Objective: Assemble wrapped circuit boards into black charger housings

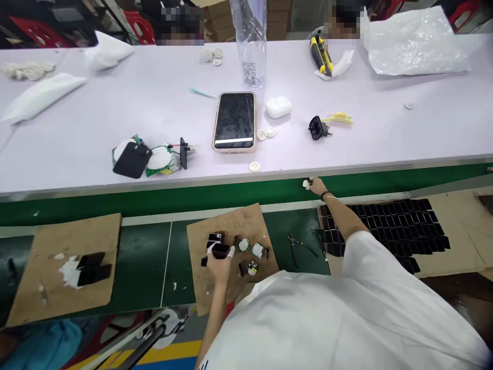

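Note:
My left hand (219, 268), with white finger covers on, grips a black plastic casing (221, 251) over the brown cardboard sheet (246, 216). Beside it lies another small black casing (214, 237). To its right are a round white-topped circuit part (244, 244), a square one (258, 250) and a small part with yellow (252, 267). Far to the right, my right hand (317, 186) reaches over the green belt (269, 190). Its fingers are closed round something small and dark that I cannot make out.
Cutting pliers (298, 246) lie right of the cardboard, near rows of black casings (393, 226). On the white bench (154, 103) beyond are a phone (234, 121), circuit boards (159, 158), a black plug part (316, 127) and a plastic bottle (250, 46). Another cardboard sheet (46, 246) is at left.

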### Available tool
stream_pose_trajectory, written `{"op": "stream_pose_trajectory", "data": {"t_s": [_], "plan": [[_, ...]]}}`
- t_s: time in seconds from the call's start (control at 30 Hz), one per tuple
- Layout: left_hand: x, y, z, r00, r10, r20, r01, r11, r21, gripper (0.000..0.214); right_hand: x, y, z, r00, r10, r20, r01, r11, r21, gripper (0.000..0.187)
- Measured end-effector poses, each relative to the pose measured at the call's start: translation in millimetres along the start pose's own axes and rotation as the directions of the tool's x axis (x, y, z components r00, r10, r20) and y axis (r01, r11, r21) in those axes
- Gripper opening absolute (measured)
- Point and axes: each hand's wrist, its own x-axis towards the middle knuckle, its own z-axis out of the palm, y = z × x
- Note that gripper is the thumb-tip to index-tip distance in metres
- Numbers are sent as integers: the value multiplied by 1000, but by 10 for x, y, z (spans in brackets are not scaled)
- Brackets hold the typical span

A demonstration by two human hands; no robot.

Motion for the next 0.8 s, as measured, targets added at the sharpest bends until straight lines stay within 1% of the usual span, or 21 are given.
{"op": "stream_pose_trajectory", "data": {"t_s": [0.1,0.17,0.27,0.33,0.43,0.53,0.6,0.7,0.8], "plan": [[-65,53,-7,1000,-16,-5,16,998,-59,53,-280,-128,109,1000,28,-14,-25,975,220,37],[-141,84,-5,1000,-14,8,15,994,-106,53,-530,-243,233,999,21,-30,-9,942,336,37],[-293,127,-2,999,8,39,-2,986,-164,53,-953,-393,447,999,3,-47,18,902,431,37],[-410,142,-14,998,29,62,-17,982,-186,52,-1231,-453,590,999,-17,-42,34,899,436,37],[-596,116,-80,994,60,95,-40,979,-202,51,-1590,-478,799,999,-45,-13,46,936,348,38],[-779,27,-199,987,80,139,-51,978,-203,51,-1851,-464,982,996,-83,26,76,980,185,36],[-890,-51,-291,984,82,156,-50,978,-201,51,-1978,-459,1072,991,-124,60,120,991,62,35],[-1033,-166,-418,989,61,138,-34,980,-194,50,-2104,-484,1136,977,-187,106,197,975,-101,36],[-1154,-254,-519,995,34,97,-14,981,-196,50,-2143,-555,1116,958,-241,156,268,945,-190,39]]}}
